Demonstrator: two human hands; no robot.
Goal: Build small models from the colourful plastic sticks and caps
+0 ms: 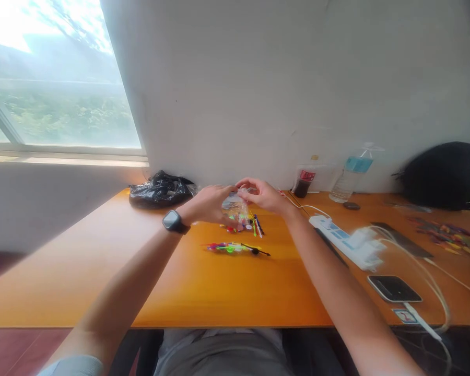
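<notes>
Both my hands meet over the middle of the orange table. My left hand, with a black watch on its wrist, and my right hand each pinch the top of a small clear plastic bag that holds small colourful pieces. The bag hangs upright just above the table. Below it lie loose colourful sticks, and nearer to me is a second little pile of colourful pieces.
A black plastic bag lies at the back left. At the right stand a cola bottle, a water bottle, a white power strip with cables, a phone, more coloured pieces and a black backpack.
</notes>
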